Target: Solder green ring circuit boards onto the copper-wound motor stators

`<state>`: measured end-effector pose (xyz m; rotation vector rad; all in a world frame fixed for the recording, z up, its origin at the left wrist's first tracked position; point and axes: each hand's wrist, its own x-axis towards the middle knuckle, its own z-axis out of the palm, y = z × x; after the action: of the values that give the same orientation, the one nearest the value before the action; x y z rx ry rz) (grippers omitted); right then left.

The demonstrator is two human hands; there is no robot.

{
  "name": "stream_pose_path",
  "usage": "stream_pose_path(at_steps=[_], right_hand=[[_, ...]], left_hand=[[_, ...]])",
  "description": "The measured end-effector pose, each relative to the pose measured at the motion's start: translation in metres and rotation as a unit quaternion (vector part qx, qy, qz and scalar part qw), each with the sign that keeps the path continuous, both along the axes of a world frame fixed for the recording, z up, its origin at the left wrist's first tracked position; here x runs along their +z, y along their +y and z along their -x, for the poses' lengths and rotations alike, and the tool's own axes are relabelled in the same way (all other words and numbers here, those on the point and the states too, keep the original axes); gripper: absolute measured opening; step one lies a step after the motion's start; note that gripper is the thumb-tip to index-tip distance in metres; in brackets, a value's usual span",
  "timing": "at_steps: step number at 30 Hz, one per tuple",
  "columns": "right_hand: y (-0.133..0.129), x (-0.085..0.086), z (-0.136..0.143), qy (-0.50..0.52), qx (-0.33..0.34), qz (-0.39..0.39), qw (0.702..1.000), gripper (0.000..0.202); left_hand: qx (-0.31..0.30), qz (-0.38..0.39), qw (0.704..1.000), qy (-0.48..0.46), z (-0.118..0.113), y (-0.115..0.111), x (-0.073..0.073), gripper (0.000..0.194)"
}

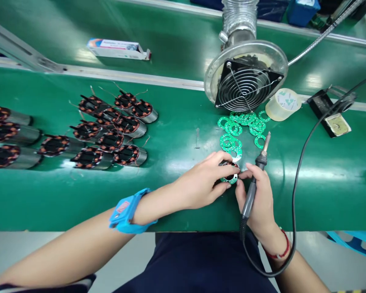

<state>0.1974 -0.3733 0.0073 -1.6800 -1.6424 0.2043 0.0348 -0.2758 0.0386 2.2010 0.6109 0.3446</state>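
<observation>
The held green ring board (pixel 228 180) is flat, with a smooth face and a round central opening; dark, coppery windings show through it. It lies low on the smooth, glossy green table (pixel 177 191), just below the overlapping loose green rings (pixel 234 128). The soldering iron (pixel 250 195) has a slim grey handle, a metal tip and a rubbery black cord (pixel 297 183). Cylindrical wound cores (pixel 93 158), metal-sided with coppery coils and thin loose wires, lie at the left, apart from the rings.

The 2 hands are close together at the board. The left hand (pixel 205 179) comes in palm down, its curved fingers clamped around the board's rim. The right hand (pixel 260 199) is turned inward, gripping the iron with its tip pointing up and away, while its thumb and bent fingers reach the board's right edge; exact contact there is hard to tell
</observation>
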Motion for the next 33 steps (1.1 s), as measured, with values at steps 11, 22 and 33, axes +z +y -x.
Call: stream_pose_path(at_steps=[11,22,33], right_hand=[[-0.001,0.001,-0.004,0.042,0.007,0.026,0.999,0.043],[0.035,0.020,-0.018,-0.065,0.134,0.081,0.985,0.041],[0.033,0.012,-0.006,-0.099,0.136,-0.006,0.986,0.058]], left_hand=[[0.051,-0.049,0.997,-0.041,-0.013,-0.002,-0.019,0.042],[0.017,-0.051,0.990,0.134,0.023,0.025,-0.003,0.009],[0.211,0.340,0.905,-0.144,0.000,0.021,-0.017,0.008]])
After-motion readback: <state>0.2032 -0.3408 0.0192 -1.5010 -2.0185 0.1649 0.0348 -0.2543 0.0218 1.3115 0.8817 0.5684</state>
